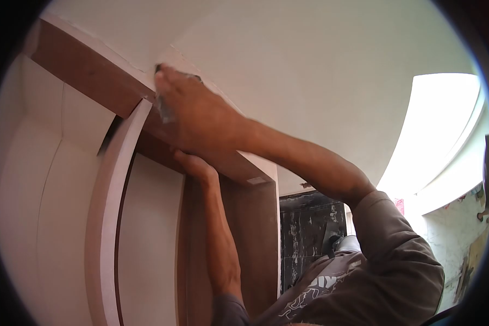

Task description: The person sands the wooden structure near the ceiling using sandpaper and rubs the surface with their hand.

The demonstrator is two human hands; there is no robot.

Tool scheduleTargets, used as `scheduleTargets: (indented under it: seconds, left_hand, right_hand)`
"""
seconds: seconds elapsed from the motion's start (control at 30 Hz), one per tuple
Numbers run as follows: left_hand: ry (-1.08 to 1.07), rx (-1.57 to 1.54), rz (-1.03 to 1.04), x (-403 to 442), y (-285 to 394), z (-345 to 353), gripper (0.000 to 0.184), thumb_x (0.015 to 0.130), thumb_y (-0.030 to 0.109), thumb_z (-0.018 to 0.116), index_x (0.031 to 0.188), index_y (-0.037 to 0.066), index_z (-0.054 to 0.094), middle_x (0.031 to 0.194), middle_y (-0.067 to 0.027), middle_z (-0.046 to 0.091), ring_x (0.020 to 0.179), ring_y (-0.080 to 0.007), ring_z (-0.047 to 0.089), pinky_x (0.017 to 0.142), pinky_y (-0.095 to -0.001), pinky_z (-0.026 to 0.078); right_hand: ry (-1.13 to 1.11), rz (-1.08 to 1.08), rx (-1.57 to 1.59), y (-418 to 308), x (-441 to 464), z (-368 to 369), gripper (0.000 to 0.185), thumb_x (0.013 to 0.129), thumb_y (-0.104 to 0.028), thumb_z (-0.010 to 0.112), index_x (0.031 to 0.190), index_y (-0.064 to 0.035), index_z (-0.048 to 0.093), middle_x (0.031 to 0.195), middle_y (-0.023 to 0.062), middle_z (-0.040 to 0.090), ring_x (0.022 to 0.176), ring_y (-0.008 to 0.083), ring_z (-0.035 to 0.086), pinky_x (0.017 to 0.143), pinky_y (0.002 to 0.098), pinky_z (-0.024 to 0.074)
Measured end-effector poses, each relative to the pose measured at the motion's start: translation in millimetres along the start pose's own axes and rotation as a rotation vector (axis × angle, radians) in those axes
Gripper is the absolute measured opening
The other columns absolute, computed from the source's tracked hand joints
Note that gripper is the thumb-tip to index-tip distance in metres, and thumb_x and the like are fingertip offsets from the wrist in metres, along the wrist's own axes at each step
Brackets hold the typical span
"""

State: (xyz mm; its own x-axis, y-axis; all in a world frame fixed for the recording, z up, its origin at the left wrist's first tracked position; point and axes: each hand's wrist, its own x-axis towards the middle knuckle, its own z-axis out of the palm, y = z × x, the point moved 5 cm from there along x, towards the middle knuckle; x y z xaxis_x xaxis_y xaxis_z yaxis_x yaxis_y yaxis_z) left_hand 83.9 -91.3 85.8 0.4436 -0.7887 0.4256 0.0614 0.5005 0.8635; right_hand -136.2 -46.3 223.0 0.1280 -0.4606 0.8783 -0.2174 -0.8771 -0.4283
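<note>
Brown beam point(114, 88) slants down to right, right hand point(200, 108) overlapping.

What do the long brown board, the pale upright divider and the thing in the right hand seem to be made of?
Long brown board: probably wood-based panel, matt; flat, even brown face, sharp edges.
Pale upright divider: perhaps painted board; smooth, dull front edge.
Thing in the right hand: possibly plastic film, glossy; it looks see-through and crinkled, though blurred.
</note>
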Motion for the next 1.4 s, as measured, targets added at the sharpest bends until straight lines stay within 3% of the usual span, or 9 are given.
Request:
scheduleTargets:
  seconds: [0.07,0.27,0.63,0.73,0.93,1.07,1.17,1.23,1.4]
  left_hand:
    - [0.121,0.076,0.225,-38.3,31.2,38.0,0.055,0.106,0.039,0.029,0.137,-0.002,0.049,0.137,-0.0158,0.053,0.126,-0.0259,0.051,0.109,-0.0404,0.039]
    - [0.059,0.117,0.202,-32.9,25.1,32.9,0.063,0.106,0.046,0.026,0.149,0.001,0.039,0.152,-0.0166,0.042,0.139,-0.0282,0.042,0.117,-0.0407,0.035]
    - [0.158,0.073,0.176,-32.5,25.3,32.9,0.058,0.106,0.04,0.027,0.144,0.0,0.044,0.144,-0.018,0.047,0.132,-0.0271,0.046,0.113,-0.0406,0.037]
    - [0.143,0.081,0.208,-31.4,29.0,37.0,0.058,0.106,0.04,0.027,0.144,0.0,0.044,0.144,-0.0175,0.048,0.132,-0.0268,0.046,0.113,-0.0404,0.037]
    - [0.144,0.122,0.154,-34.1,26.4,35.3,0.061,0.106,0.045,0.026,0.147,0.004,0.042,0.148,-0.0154,0.045,0.137,-0.0263,0.043,0.115,-0.0403,0.035]
    - [0.185,0.159,0.155,-56.3,25.8,32.2,0.055,0.105,0.037,0.031,0.142,-0.001,0.045,0.14,-0.0158,0.05,0.129,-0.0258,0.048,0.11,-0.0401,0.039]
    - [0.216,0.7,0.63,-96.0,70.1,24.9,0.046,0.103,0.027,0.041,0.138,-0.003,0.047,0.135,-0.0162,0.052,0.126,-0.0275,0.051,0.104,-0.0443,0.043]
    - [-0.038,0.666,1.057,-128.2,110.9,58.7,0.038,0.098,0.019,0.05,0.129,-0.004,0.052,0.127,-0.0164,0.055,0.122,-0.0311,0.054,0.098,-0.0483,0.046]
    - [-0.435,1.628,1.254,-156.3,151.0,185.6,0.039,0.096,0.024,0.059,0.122,-0.004,0.062,0.128,-0.0186,0.059,0.127,-0.0373,0.052,0.106,-0.0504,0.042]
  right_hand:
    - [-0.04,0.074,0.038,3.4,-1.3,3.7,0.086,0.086,-0.029,0.072,0.152,0.0072,0.029,0.159,0.0296,0.028,0.146,0.0424,0.034,0.119,0.0462,0.0356]
    - [-0.038,-0.002,-0.053,10.7,11.0,-0.7,0.074,0.085,-0.022,0.065,0.147,0.0093,0.038,0.154,0.0291,0.037,0.134,0.0428,0.048,0.111,0.0453,0.0432]
    - [-0.196,0.158,-0.061,27.7,53.1,-2.9,0.047,0.077,-0.009,0.059,0.118,0.0133,0.058,0.119,0.0302,0.063,0.102,0.044,0.066,0.09,0.0474,0.0528]
    - [0.193,0.021,-0.147,37.5,9.3,6.5,0.044,0.076,-0.01,0.062,0.113,0.014,0.059,0.111,0.0303,0.065,0.096,0.0444,0.066,0.085,0.0487,0.0533]
    - [-0.221,0.201,-0.018,8.5,54.2,-10.9,0.048,0.083,-0.008,0.061,0.127,0.0086,0.052,0.134,0.0294,0.057,0.111,0.0466,0.061,0.097,0.0478,0.05]
    - [0.032,0.08,0.057,44.1,0.2,8.3,0.052,0.088,-0.006,0.055,0.138,0.0052,0.046,0.15,0.0263,0.045,0.119,0.0468,0.057,0.102,0.0476,0.0477]
    - [-0.139,0.227,0.079,82.8,-64.6,10.6,0.057,0.093,-0.006,0.051,0.148,0.0034,0.04,0.152,0.0243,0.044,0.132,0.0425,0.051,0.11,0.0442,0.0431]
    - [-0.221,0.323,0.197,97.0,-87.2,-2.5,0.055,0.096,-0.007,0.049,0.15,0.0013,0.041,0.151,0.0233,0.047,0.137,0.0391,0.048,0.113,0.0422,0.04]
    - [-0.183,0.465,0.399,96.9,-134.8,-30.3,0.051,0.099,-0.01,0.044,0.148,0.0013,0.044,0.147,0.0225,0.051,0.136,0.0385,0.049,0.114,0.0425,0.0395]
